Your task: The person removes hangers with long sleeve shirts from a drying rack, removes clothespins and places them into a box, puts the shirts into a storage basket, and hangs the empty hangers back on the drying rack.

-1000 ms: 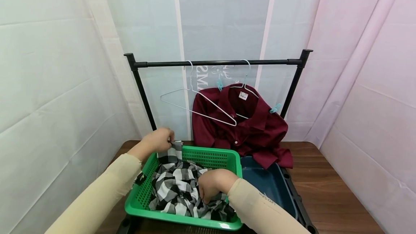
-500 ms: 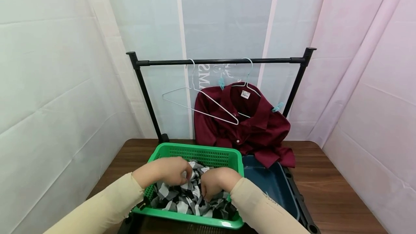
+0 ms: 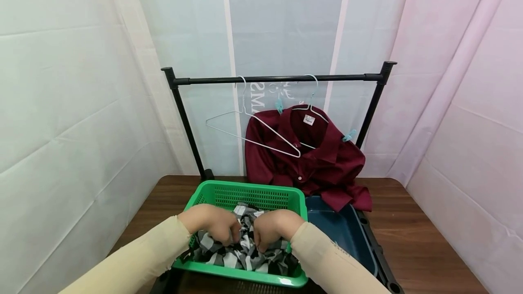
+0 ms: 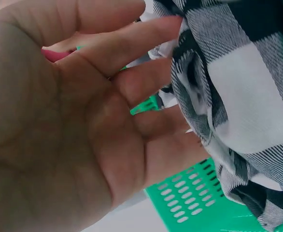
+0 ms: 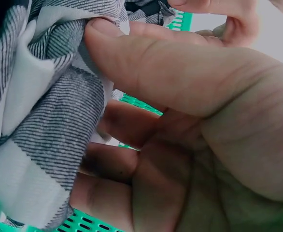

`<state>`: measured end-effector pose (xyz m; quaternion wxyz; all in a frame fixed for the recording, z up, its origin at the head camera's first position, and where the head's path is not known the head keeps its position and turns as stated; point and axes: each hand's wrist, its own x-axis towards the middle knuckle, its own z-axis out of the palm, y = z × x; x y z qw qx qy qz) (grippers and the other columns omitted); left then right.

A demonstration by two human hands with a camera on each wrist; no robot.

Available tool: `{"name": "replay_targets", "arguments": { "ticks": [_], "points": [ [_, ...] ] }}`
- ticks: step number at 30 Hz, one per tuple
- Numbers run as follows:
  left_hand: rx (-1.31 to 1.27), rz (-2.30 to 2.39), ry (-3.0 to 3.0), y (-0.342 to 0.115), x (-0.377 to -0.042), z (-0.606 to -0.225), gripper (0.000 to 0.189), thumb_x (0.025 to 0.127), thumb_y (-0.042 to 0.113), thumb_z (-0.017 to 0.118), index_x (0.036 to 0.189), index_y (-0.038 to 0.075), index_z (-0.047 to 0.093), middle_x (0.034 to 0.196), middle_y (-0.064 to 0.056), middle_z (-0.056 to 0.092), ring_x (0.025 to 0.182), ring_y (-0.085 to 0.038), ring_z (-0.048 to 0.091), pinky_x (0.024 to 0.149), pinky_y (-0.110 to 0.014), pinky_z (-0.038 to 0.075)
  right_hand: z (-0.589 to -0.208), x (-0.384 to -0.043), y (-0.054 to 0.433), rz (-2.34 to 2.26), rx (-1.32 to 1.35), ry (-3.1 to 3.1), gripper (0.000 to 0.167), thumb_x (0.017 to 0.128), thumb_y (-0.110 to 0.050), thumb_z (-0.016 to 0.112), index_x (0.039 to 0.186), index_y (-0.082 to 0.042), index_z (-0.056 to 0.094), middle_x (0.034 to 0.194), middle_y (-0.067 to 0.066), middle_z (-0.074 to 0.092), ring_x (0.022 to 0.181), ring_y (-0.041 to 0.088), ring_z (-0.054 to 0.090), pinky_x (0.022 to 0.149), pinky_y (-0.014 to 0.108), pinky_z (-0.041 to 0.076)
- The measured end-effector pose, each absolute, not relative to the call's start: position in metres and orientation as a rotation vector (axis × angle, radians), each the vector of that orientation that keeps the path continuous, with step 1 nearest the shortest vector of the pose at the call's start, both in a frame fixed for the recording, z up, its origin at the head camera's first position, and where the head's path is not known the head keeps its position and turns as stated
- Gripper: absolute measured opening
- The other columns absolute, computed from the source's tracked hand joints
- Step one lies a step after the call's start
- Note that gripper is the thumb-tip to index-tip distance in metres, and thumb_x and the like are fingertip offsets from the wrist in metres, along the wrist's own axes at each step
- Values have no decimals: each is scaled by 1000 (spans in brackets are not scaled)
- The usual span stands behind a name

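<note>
A black, grey and white checked shirt (image 3: 246, 244) lies bunched in a green plastic basket (image 3: 241, 274). Both hands are inside the basket, over the cloth and close together. My right hand (image 3: 273, 229) pinches a fold; in the right wrist view its thumb (image 5: 132, 53) presses on the fabric and the other fingers go behind it. My left hand (image 3: 218, 227) touches the shirt with its fingers. In the left wrist view those fingers (image 4: 148, 79) reach out nearly straight to the cloth (image 4: 250, 92), with the thumb apart from it. Their tips are partly hidden.
Behind the basket stands a black rack (image 3: 204, 80). A bare white hanger (image 3: 244, 139) hangs on it, beside a maroon shirt (image 3: 314, 183) on another hanger with blue clothespins (image 3: 349, 136). A dark blue tray (image 3: 337, 228) sits right of the basket on the wooden table (image 3: 425, 230).
My left hand has let go of the raised piece of checked cloth at the basket's back left corner and moved down and right, beside the right hand. The right hand has hardly moved.
</note>
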<state>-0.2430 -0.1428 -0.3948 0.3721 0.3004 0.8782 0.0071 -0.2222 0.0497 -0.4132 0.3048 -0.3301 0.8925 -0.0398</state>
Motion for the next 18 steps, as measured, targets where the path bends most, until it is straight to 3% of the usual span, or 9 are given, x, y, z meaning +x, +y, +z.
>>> {"name": "replay_targets", "arguments": {
  "ticks": [3, 7, 11, 18],
  "points": [
    [740, 48, 2205, -145, -249, -398, 36, 87, 13, 70, 119, 29, 77, 143, 11, 60, 132, -5, 52, 91, -23, 49, -414, -223, 48, -86, -885, 2371, 9, 92, -20, 77, 87, -27, 81, 84, -18, 68, 70, 3, 58, 68, 22, 49],
    [705, 59, 2127, -147, -255, -400, 40, 87, 17, 72, 125, 27, 74, 153, 9, 51, 147, -10, 38, 104, -23, 44, -416, -222, 43, -47, -843, 2414, 8, 91, -22, 79, 87, -29, 80, 85, -19, 68, 72, 2, 59, 69, 23, 51],
    [688, 47, 2101, -145, -258, -400, 41, 88, 19, 71, 128, 26, 73, 157, 7, 46, 151, -12, 32, 103, -22, 42, -416, -222, 38, 20, -768, 2467, 11, 92, -23, 79, 82, -26, 78, 80, -16, 64, 68, 3, 53, 66, 24, 47],
    [654, 48, 2116, -141, -258, -400, 41, 88, 17, 69, 128, 26, 72, 163, 2, 39, 153, -17, 30, 90, -23, 41, -419, -226, 37, 73, -733, 2504, 38, 94, -21, 74, 59, -20, 58, 59, -8, 39, 57, 11, 32, 58, 28, 32]
  ]
}}
